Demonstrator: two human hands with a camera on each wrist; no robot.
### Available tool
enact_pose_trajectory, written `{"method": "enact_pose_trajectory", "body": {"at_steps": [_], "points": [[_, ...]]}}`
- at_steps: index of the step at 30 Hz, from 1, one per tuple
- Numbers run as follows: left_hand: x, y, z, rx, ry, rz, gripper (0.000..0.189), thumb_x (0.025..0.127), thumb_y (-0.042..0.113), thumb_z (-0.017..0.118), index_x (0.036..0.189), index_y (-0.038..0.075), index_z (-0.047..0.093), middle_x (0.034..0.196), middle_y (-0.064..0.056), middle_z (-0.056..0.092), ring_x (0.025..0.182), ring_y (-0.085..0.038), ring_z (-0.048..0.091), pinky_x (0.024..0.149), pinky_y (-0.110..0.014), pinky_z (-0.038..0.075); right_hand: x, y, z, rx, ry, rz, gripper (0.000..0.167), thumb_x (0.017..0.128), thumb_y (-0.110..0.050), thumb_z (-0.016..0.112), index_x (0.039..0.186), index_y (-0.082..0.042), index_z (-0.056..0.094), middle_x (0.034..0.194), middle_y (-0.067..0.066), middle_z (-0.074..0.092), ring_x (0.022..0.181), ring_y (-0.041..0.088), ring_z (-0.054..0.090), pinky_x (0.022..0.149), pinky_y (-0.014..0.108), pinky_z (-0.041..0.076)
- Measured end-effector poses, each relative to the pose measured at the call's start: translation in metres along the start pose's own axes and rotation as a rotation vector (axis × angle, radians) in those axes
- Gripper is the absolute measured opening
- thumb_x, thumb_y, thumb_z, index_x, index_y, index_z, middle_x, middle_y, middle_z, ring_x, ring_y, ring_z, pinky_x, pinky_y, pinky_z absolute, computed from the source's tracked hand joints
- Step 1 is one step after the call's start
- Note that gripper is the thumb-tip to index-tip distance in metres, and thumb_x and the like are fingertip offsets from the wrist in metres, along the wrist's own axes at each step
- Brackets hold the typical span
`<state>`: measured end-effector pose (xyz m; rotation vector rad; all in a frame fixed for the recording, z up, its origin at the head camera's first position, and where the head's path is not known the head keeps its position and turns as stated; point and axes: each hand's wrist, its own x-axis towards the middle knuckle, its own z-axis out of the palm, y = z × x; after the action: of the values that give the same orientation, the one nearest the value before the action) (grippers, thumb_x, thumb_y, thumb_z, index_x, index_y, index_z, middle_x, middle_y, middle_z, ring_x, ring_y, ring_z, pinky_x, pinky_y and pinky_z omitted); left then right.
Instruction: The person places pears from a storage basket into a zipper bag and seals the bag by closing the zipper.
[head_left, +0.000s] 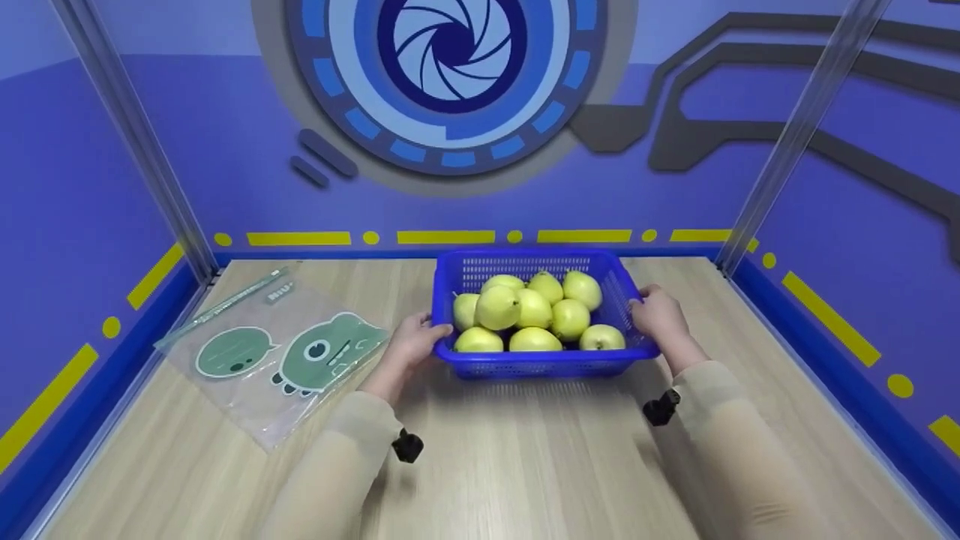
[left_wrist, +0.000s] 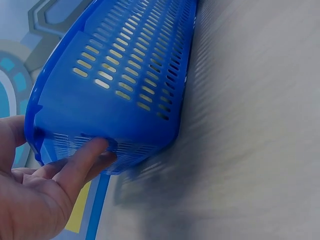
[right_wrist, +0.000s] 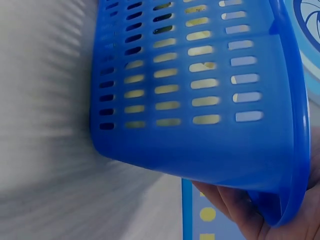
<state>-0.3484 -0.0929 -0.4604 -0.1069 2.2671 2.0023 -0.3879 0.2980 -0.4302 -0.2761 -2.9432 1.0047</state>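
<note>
A blue plastic basket (head_left: 540,365) with slotted walls holds several yellow-green pears (head_left: 534,309). My left hand (head_left: 411,341) grips its left end, thumb over the rim and fingers against the outer wall, as the left wrist view shows. At the opposite end my right hand (head_left: 660,319) holds the rim, its thumb on top; in the right wrist view part of that hand (right_wrist: 295,215) is hidden behind the basket wall (right_wrist: 200,150). Whether the basket's bottom touches the table cannot be told for sure.
Left of the basket, a clear zip bag (head_left: 262,360) with green cartoon prints lies flat on the wooden table (head_left: 525,465). Blue panels (head_left: 480,210) with yellow dashes stand behind and on both sides, with metal posts (head_left: 142,142) at the corners.
</note>
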Motion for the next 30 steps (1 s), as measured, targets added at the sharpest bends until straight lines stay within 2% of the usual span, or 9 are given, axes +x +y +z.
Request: {"method": "enact_pose_trajectory", "body": {"at_steps": [6,13,16,24,30], "points": [[-0.002,-0.005,-0.013,-0.022,-0.008,-0.009,0.049,0.101,0.005,0.057,0.145,-0.012,0.046,0.141,-0.033,0.057,0.127,-0.045,0.062,0.097,-0.044,0.058,-0.002,-0.005,0.009,0.032,-0.006,-0.033,0.051,0.108,-0.021,0.043,0.148,0.011,0.041,0.14,0.036,0.055,0.122,0.044,0.061,0.1,0.056,0.052],[-0.007,-0.006,-0.026,-0.017,-0.016,-0.031,0.051,0.102,0.007,0.056,0.147,-0.012,0.043,0.144,-0.034,0.054,0.127,-0.046,0.061,0.096,-0.045,0.059,-0.006,-0.012,0.019,0.043,0.023,-0.09,0.051,0.107,-0.019,0.046,0.147,0.013,0.042,0.137,0.037,0.057,0.121,0.046,0.062,0.098,0.055,0.054],[-0.01,-0.006,-0.03,-0.004,-0.011,-0.026,0.052,0.102,0.007,0.057,0.147,-0.013,0.042,0.142,-0.035,0.055,0.125,-0.045,0.064,0.095,-0.043,0.059,-0.007,-0.014,0.023,0.062,0.019,-0.102,0.052,0.108,-0.018,0.046,0.15,0.011,0.038,0.138,0.036,0.057,0.12,0.046,0.063,0.096,0.054,0.054],[-0.017,-0.006,-0.037,0.012,0.014,-0.014,0.051,0.101,0.008,0.059,0.146,-0.012,0.045,0.138,-0.035,0.058,0.116,-0.04,0.069,0.089,-0.039,0.062,-0.012,-0.013,0.028,0.103,-0.024,-0.115,0.059,0.103,-0.014,0.052,0.155,0.004,0.031,0.141,0.039,0.051,0.128,0.05,0.056,0.103,0.06,0.049],[-0.02,-0.007,-0.04,0.028,0.011,0.004,0.051,0.101,0.009,0.058,0.146,-0.012,0.045,0.137,-0.035,0.059,0.117,-0.041,0.069,0.093,-0.041,0.06,-0.015,-0.011,0.032,0.125,-0.017,-0.132,0.061,0.101,-0.013,0.054,0.157,-0.001,0.031,0.143,0.038,0.05,0.128,0.05,0.055,0.102,0.06,0.049]]}}
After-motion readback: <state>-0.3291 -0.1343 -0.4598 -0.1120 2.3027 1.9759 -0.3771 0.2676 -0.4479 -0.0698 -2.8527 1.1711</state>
